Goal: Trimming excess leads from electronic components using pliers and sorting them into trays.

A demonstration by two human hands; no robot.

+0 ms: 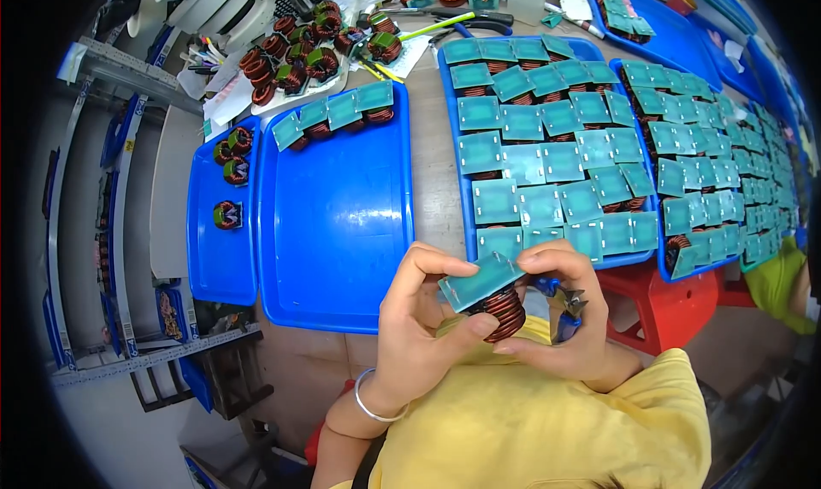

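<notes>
Coil [503, 316], one, copper-wound, capped by a green board [486, 281]: located between the two hands, held by both. Board's long axis slants from the left hand [406, 326] up toward the right hand [586, 349], right end farther from the body; windings stick out beneath, bodyward. Left hand: curled to a pinch, forefinger on the board, thumb against the windings. Right hand: part-closed, fingertips at the board's right end, thumb just below the coil—blue-handled cutters [566, 305] lodged in its grasp. Nearer hand: neither clearly. Beyond the left hand, leftward: broad blue tray [333, 224]. Beyond the right: rows of boarded coils [560, 160].
</notes>
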